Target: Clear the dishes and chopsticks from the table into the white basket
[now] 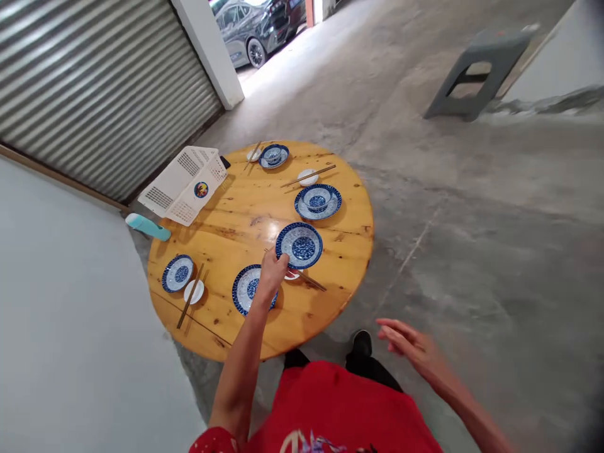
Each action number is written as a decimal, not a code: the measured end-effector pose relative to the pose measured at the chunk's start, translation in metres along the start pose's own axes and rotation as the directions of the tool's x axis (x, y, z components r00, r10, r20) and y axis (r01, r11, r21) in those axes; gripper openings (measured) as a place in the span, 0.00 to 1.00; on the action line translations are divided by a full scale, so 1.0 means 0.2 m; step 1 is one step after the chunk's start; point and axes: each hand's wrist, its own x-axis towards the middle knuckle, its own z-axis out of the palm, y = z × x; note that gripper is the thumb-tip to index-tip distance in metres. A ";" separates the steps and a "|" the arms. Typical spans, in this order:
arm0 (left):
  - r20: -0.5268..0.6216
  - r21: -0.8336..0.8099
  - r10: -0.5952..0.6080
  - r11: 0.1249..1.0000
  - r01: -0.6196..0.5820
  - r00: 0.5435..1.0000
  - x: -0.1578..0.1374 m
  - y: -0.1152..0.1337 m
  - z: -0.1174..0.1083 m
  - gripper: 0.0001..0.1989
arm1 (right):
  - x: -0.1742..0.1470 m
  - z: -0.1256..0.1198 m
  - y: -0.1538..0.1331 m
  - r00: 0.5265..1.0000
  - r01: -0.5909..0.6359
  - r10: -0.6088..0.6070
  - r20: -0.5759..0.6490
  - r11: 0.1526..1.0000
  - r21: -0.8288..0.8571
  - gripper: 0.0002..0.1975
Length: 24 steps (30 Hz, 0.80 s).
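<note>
My left hand (272, 272) grips the near rim of a blue-and-white bowl (300, 245), held tilted above the round wooden table (245, 217). Just under that hand lie a blue-patterned plate (246, 289), a small white dish (291, 275) and a pair of chopsticks (309, 279). My right hand (406, 345) hangs open over the concrete floor, off the table's near right edge, touching nothing.
Other settings lie on the table: a plate with bowl (318, 201), a far plate with bowl (274, 155), a left plate (178, 272) with small dish and chopsticks (190, 304). A white basket (185, 183) sits at the far left edge. A grey stool (480, 70) stands far right.
</note>
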 end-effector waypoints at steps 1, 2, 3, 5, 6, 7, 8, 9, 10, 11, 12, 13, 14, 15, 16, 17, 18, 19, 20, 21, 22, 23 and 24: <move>0.001 0.005 -0.006 1.000 0.006 1.000 -0.02 0.00 0.01 0.06 | -0.01 -0.01 0.05 0.998 -0.035 0.036 0.043 0.999 -0.006 0.34; 0.000 0.013 -0.019 1.000 0.019 1.000 -0.04 0.00 0.00 0.06 | -0.02 0.00 0.08 0.993 -0.062 0.063 0.104 0.998 -0.012 0.33; -0.003 0.021 -0.039 0.999 0.039 0.999 -0.06 0.00 -0.01 0.06 | -0.03 0.04 0.09 0.981 -0.075 0.077 0.178 0.997 -0.017 0.32; -0.011 0.030 -0.087 0.996 0.088 0.996 -0.10 -0.02 -0.04 0.06 | -0.06 0.16 0.08 0.941 -0.066 0.071 0.330 0.997 -0.026 0.29; -0.017 0.033 -0.110 0.993 0.110 0.994 -0.12 -0.03 -0.07 0.06 | -0.07 0.23 0.06 0.919 -0.047 0.056 0.391 0.998 -0.033 0.27; -0.022 0.036 -0.129 0.991 0.130 0.991 -0.13 -0.04 -0.09 0.06 | -0.09 0.31 0.04 0.901 -0.027 0.041 0.432 0.999 -0.038 0.26; -0.024 0.037 -0.143 0.989 0.143 0.989 -0.13 -0.05 -0.11 0.06 | -0.10 0.37 0.03 0.891 -0.009 0.027 0.453 0.999 -0.041 0.25; -0.022 0.037 -0.150 0.988 0.151 0.988 -0.13 -0.06 -0.13 0.07 | -0.11 0.42 0.03 0.891 0.001 0.018 0.454 0.999 -0.041 0.24; -0.018 0.036 -0.152 0.988 0.153 0.988 -0.12 -0.07 -0.14 0.07 | -0.13 0.46 0.03 0.899 -0.001 0.016 0.437 0.999 -0.035 0.25; -0.011 0.032 -0.147 0.989 0.147 0.989 -0.11 -0.08 -0.15 0.07 | -0.14 0.47 0.05 0.915 -0.018 0.026 0.402 1.000 -0.024 0.25; -0.006 0.027 -0.135 0.990 0.135 0.991 -0.09 -0.09 -0.15 0.07 | -0.15 0.47 0.07 0.935 -0.048 0.046 0.352 0.999 -0.005 0.26; -0.004 0.022 -0.120 0.993 0.120 0.993 -0.06 -0.09 -0.14 0.07 | -0.17 0.44 0.10 0.954 -0.086 0.076 0.291 0.996 0.021 0.27; -0.006 0.017 -0.104 0.994 0.104 0.995 -0.03 -0.09 -0.12 0.07 | -0.18 0.40 0.14 0.968 -0.125 0.110 0.224 0.991 0.053 0.29; -0.011 0.010 -0.092 0.996 0.092 0.996 0.00 -0.08 -0.10 0.07 | -0.20 0.34 0.18 0.977 -0.160 0.145 0.153 0.983 0.088 0.30; -0.017 0.003 -0.084 0.996 0.084 0.996 0.03 -0.07 -0.08 0.06 | -0.21 0.28 0.21 0.981 -0.184 0.176 0.078 0.975 0.122 0.31; -0.024 -0.006 -0.078 0.997 0.078 0.997 0.07 -0.05 -0.05 0.06 | -0.23 0.20 0.24 0.980 -0.198 0.200 0.004 0.969 0.150 0.31; -0.030 -0.016 -0.073 0.997 0.073 0.997 0.10 -0.03 -0.01 0.06 | -0.24 0.12 0.26 0.973 -0.206 0.220 -0.064 0.964 0.170 0.32; -0.034 -0.030 -0.068 0.997 0.067 0.997 0.14 0.00 0.02 0.06 | -0.26 0.04 0.28 0.964 -0.210 0.235 -0.127 0.961 0.182 0.32; -0.041 -0.043 -0.064 0.997 0.063 0.997 0.17 0.03 0.06 0.06 | -0.28 -0.04 0.29 0.952 -0.214 0.248 -0.181 0.958 0.191 0.32; -0.053 -0.051 -0.064 0.997 0.061 0.997 0.20 0.06 0.09 0.05 | -0.29 -0.12 0.30 0.939 -0.218 0.261 -0.223 0.956 0.198 0.32; -0.069 -0.056 -0.068 0.996 0.065 0.995 0.23 0.10 0.13 0.05 | -0.31 -0.19 0.30 0.928 -0.220 0.269 -0.258 0.954 0.201 0.33; -0.087 -0.059 -0.077 0.996 0.072 0.993 0.27 0.13 0.16 0.05 | -0.32 -0.26 0.31 0.920 -0.219 0.271 -0.285 0.955 0.201 0.33; -0.107 -0.061 -0.087 0.995 0.081 0.990 0.30 0.16 0.19 0.05 | -0.33 -0.33 0.31 0.913 -0.214 0.268 -0.308 0.957 0.198 0.33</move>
